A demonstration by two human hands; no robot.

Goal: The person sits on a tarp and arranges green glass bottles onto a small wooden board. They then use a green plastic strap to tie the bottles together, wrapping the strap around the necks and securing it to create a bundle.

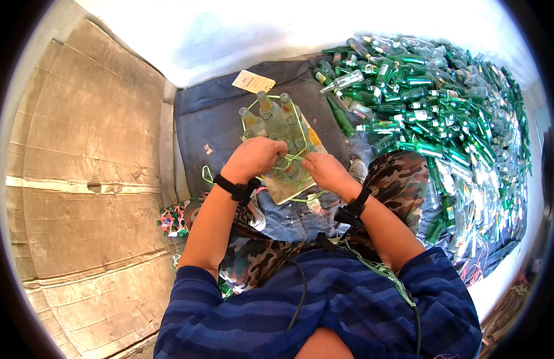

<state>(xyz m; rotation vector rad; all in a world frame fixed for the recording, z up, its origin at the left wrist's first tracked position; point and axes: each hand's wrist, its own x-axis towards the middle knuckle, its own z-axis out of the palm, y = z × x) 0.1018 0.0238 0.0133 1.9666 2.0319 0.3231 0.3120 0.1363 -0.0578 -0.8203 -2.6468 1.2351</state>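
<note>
Several clear glass bottles [268,124] stand upright in a tight cluster between my feet, necks up. Light green twine [298,113] runs around the cluster and crosses at its near side. My left hand [254,158] is closed at the near left of the bottles, its fingers on the twine. At the near right, my right hand [328,172] pinches the twine between thumb and fingers. Under the bottles lies a pale flat board [281,192]. A loop of the twine trails out to the left of my left wrist.
A large heap of green and clear bottles [420,110] fills the right side. Cardboard [91,131] covers the left side. A yellowish card [253,82] lies on the dark sheet [208,110] near the white wall [241,36]. More twine [378,266] hangs over my lap.
</note>
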